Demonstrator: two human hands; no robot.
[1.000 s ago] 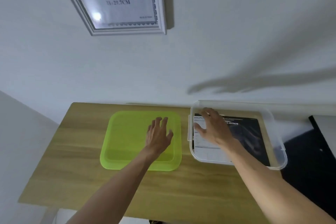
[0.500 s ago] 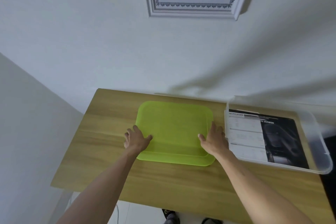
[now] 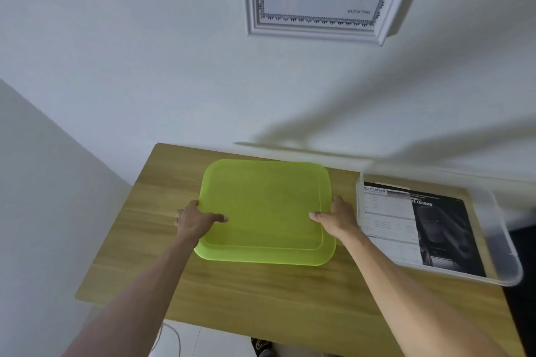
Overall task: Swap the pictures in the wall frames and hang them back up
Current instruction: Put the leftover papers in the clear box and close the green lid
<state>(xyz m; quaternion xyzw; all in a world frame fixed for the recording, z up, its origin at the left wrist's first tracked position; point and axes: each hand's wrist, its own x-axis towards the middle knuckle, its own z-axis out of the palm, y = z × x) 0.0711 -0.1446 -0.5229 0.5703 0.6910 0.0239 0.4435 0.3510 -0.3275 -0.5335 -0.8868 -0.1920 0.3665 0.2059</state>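
A white picture frame [image 3: 316, 29] hangs on the wall above the table, its paper insert printed "21x29.7CM". On the wooden table [image 3: 261, 293] lies a lime-green plastic lid [image 3: 269, 209]. My left hand [image 3: 197, 219] grips the lid's left edge, thumb on top. At the lid's right edge my right hand [image 3: 336, 217] grips it the same way. To the right stands a clear plastic box [image 3: 504, 258] holding printed sheets [image 3: 388, 211], one white with text, one dark with a picture.
The table stands against a white wall, with a side wall [image 3: 43, 211] close on the left. A dark surface [image 3: 522, 298] lies beyond the table's right end. A cable [image 3: 174, 336] and floor show below the front edge.
My right hand left the clear box and went to the green lid's right edge. My left hand slid off the lid's top to its left edge. Both closed on it.
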